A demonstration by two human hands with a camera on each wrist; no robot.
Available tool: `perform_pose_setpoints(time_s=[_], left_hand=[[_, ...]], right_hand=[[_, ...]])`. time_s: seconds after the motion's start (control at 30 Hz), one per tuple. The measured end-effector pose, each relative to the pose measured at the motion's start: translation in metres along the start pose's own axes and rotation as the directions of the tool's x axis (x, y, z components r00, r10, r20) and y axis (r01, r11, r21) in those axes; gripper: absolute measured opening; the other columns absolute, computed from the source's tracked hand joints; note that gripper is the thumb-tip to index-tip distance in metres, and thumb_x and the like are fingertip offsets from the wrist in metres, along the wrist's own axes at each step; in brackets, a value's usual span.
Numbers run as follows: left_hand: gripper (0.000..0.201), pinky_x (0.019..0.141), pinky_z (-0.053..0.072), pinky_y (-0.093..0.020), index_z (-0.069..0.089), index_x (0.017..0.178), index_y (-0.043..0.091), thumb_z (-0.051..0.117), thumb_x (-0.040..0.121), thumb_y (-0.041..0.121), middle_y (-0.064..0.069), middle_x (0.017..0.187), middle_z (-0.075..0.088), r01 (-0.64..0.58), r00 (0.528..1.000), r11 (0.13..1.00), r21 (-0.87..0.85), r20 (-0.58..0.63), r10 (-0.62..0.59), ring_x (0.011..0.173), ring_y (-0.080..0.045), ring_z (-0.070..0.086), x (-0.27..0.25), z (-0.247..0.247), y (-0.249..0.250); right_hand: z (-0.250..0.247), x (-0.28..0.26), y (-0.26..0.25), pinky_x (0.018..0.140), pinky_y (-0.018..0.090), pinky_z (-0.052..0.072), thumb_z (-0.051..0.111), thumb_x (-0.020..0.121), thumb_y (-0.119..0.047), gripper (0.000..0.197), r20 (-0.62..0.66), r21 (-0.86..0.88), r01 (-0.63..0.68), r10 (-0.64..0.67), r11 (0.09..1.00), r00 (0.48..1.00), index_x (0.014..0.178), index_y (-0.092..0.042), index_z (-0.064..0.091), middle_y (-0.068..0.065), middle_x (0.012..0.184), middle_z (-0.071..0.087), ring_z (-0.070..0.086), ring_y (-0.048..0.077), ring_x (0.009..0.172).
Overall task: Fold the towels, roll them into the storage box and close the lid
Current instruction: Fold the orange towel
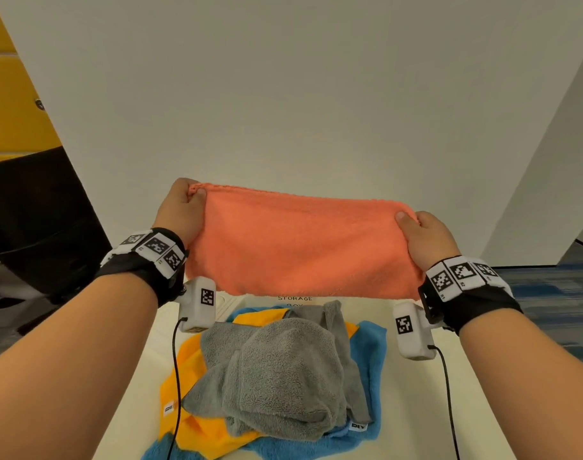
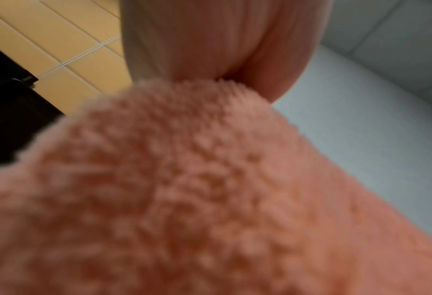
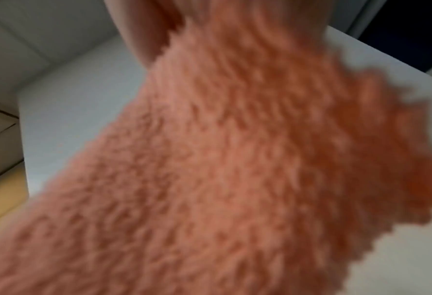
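Note:
I hold an orange towel [image 1: 303, 244] stretched out in the air above the table. My left hand [image 1: 184, 207] pinches its upper left corner and my right hand [image 1: 419, 234] pinches its upper right corner. Both wrist views are filled by the blurred orange towel [image 2: 184, 189] [image 3: 222, 159], with fingers [image 2: 222, 40] above it. Below the towel a heap lies on the white table [image 1: 449, 410]: a grey towel [image 1: 277, 370] on top, a yellow towel [image 1: 184, 366] and a blue towel [image 1: 370, 353] under it. The storage box is hidden behind the orange towel; only a label reading STORAGE [image 1: 295, 298] shows.
A white wall [image 1: 283, 94] rises behind the table. A dark chair [image 1: 34, 227] and yellow panels [image 1: 8, 94] are at the left. Blue-grey carpet [image 1: 549, 303] lies to the right. Cables hang from both wrist cameras over the table.

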State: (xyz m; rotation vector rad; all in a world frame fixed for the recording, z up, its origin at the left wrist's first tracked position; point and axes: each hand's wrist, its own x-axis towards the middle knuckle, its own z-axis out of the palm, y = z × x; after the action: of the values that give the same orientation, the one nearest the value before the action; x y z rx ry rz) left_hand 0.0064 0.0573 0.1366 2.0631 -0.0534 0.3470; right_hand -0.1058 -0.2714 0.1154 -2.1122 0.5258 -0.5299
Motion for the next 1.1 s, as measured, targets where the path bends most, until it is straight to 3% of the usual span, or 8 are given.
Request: perform_pose_setpoints(time_s=[0.2,0.3,0.4,0.53,0.63,0.8,0.97,1.1], left_hand=[[0.025,0.085,0.043,-0.035,0.051,0.118,0.015,0.041,0.099,0.028,-0.003,0.106,0.057,0.093,0.995,0.994,-0.061,0.039,-0.091,0.095,-0.022,0.054,-0.008,0.019,0.007],[0.027,0.094,0.049,-0.045,0.054,0.113,0.022,0.048,0.093,0.038,-0.004,0.109,0.062,0.153,0.986,0.978,-0.144,0.086,-0.142,0.100,-0.024,0.060,-0.015,0.029,0.013],[0.024,0.088,0.054,-0.048,0.056,0.102,0.028,0.058,0.085,0.045,-0.004,0.102,0.067,0.224,0.967,0.938,-0.265,0.179,-0.180,0.093,-0.024,0.065,-0.025,0.042,0.020],[0.013,0.060,0.050,-0.031,0.057,0.098,0.023,0.063,0.090,0.032,-0.001,0.087,0.065,0.269,0.933,0.893,-0.361,0.327,-0.149,0.077,-0.017,0.061,-0.046,0.063,0.034],[0.009,0.049,0.044,-0.024,0.059,0.089,0.019,0.066,0.088,0.025,0.001,0.074,0.064,0.274,0.904,0.880,-0.387,0.416,-0.099,0.062,-0.013,0.059,-0.063,0.073,0.043],[0.012,0.054,0.051,-0.026,0.058,0.083,0.013,0.068,0.088,0.019,-0.005,0.074,0.065,0.276,0.867,0.861,-0.427,0.497,-0.031,0.064,-0.017,0.060,-0.079,0.081,0.049],[0.013,0.054,0.052,-0.026,0.058,0.080,0.012,0.067,0.088,0.016,-0.003,0.070,0.065,0.254,0.875,0.863,-0.437,0.484,-0.012,0.060,-0.014,0.061,-0.083,0.079,0.051],[0.014,0.055,0.051,-0.026,0.057,0.079,0.012,0.066,0.089,0.016,-0.003,0.071,0.064,0.245,0.888,0.853,-0.460,0.461,-0.007,0.059,-0.013,0.060,-0.083,0.077,0.054]], right_hand=[[0.009,-0.003,-0.011,0.085,0.042,0.044,0.041,0.098,-0.035,0.042,-0.006,0.042,-0.107,0.107,0.993,0.994,0.109,0.002,0.057,0.019,0.105,0.060,0.057,0.037,0.100],[0.014,-0.009,-0.022,0.086,0.041,0.045,0.042,0.098,-0.034,0.039,0.008,0.059,-0.093,0.093,0.994,0.996,0.109,0.000,0.057,0.018,0.105,0.061,0.057,0.035,0.100],[0.023,-0.018,-0.034,0.085,0.043,0.046,0.043,0.098,-0.031,0.041,0.053,0.077,-0.047,0.043,0.996,0.998,0.112,0.004,0.057,0.019,0.099,0.062,0.059,0.032,0.091],[0.042,-0.030,-0.044,0.088,0.051,0.050,0.048,0.094,-0.033,0.025,0.131,0.150,-0.038,0.018,0.988,0.991,0.102,-0.012,0.060,0.009,0.091,0.063,0.062,0.028,0.087],[0.054,-0.038,-0.049,0.084,0.053,0.053,0.051,0.090,-0.034,0.020,0.178,0.200,-0.032,-0.004,0.979,0.984,0.098,-0.018,0.059,0.009,0.090,0.066,0.064,0.030,0.087],[0.061,-0.045,-0.053,0.085,0.050,0.053,0.053,0.089,-0.040,0.027,0.216,0.230,-0.032,-0.019,0.973,0.976,0.102,-0.017,0.060,0.003,0.095,0.066,0.064,0.023,0.090],[0.061,-0.047,-0.054,0.082,0.049,0.055,0.053,0.078,-0.054,0.040,0.222,0.283,-0.021,-0.044,0.959,0.974,0.092,-0.018,0.063,0.003,0.091,0.069,0.067,0.023,0.087],[0.055,-0.046,-0.054,0.079,0.054,0.052,0.055,0.089,-0.031,0.029,0.190,0.215,0.090,-0.132,0.972,0.973,0.085,-0.004,0.064,0.017,0.084,0.068,0.065,0.035,0.083]])
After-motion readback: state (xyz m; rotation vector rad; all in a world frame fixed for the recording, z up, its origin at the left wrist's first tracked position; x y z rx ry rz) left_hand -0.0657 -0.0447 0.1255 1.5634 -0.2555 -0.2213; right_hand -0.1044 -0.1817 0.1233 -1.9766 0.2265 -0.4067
